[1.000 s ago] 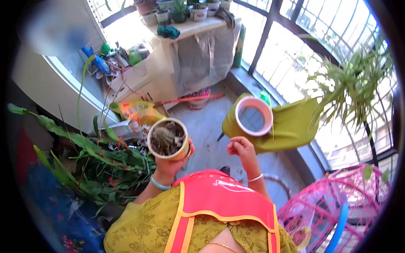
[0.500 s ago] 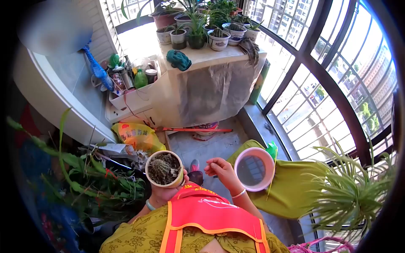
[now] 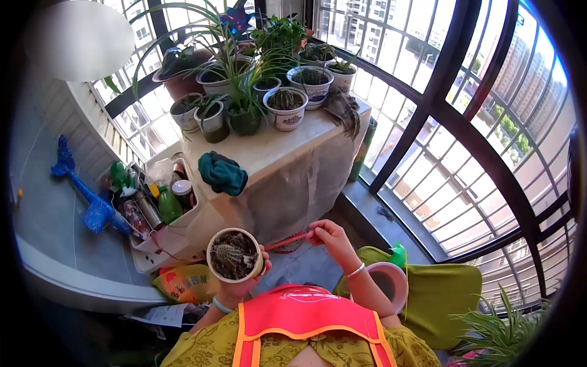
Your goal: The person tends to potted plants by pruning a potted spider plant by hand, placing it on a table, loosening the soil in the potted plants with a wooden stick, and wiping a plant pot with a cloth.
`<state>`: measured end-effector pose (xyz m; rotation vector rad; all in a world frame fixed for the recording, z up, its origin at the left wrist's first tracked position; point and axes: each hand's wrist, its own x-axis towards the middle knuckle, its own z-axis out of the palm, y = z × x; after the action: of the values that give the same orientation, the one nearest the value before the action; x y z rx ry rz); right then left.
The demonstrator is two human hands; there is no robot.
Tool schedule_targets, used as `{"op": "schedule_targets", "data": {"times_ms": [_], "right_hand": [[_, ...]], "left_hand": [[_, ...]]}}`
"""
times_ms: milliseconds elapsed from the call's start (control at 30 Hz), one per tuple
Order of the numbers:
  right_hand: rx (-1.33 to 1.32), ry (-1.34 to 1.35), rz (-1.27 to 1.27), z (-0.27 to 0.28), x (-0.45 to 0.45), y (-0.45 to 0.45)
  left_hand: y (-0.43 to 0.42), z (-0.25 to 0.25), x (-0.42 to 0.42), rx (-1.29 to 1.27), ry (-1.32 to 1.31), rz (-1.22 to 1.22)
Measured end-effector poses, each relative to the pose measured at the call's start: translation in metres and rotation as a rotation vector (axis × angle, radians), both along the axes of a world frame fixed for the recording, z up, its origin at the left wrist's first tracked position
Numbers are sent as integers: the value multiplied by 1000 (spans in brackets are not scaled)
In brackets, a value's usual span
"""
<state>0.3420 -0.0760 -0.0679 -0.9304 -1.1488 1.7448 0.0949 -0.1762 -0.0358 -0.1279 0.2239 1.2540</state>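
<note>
My left hand grips a potted cactus from below and the right side. The pot is cream-rimmed, with a small round cactus in dark soil, its top facing me. To its right is my right hand, raised with fingertips pinched together; whether anything small is between them I cannot make out. A red stick shows behind the fingers, low by the floor. Below my right forearm stands a pink-rimmed bucket, partly covered by the arm.
Ahead, a covered table bears several potted plants, a teal cloth and grey gloves. A white box of bottles stands left. An olive-green cloth and a spider plant lie right, beside barred windows.
My view has tilted up and towards the plant table. My right hand has moved slightly up and right, its fingers still pinched. The left hand keeps hold of the potted cactus.
</note>
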Motion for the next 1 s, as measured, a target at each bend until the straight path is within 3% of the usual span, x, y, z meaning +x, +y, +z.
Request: {"op": "schedule_targets", "data": {"times_ms": [200, 333, 400, 533, 600, 633, 667, 767, 867, 933, 1000], "right_hand": [[96, -239, -86, 20, 13, 85], [527, -464, -330, 36, 38, 191], [716, -452, -440, 50, 50, 254], [688, -448, -401, 75, 58, 339], [661, -622, -268, 71, 58, 365], [1067, -959, -420, 60, 58, 379], [1068, -953, -392, 53, 59, 387], [925, -1286, -361, 37, 57, 400], [919, -1269, -213, 35, 71, 422], [864, -939, -257, 17, 81, 432], [711, -627, -256, 31, 83, 411]], "left_hand": [[45, 6, -3, -19, 0, -22], [69, 3, -2, -16, -51, 29], [86, 16, 4, 60, -61, 40], [129, 6, 17, 114, -102, 178], [149, 4, 27, 134, -135, 191], [163, 2, 38, 123, -133, 206], [170, 3, 44, 111, -130, 206], [185, 8, 56, 121, -190, 192], [185, -6, 65, 190, -192, 213], [180, -17, 63, 144, -226, 225], [176, -33, 57, 306, -60, 256]]}}
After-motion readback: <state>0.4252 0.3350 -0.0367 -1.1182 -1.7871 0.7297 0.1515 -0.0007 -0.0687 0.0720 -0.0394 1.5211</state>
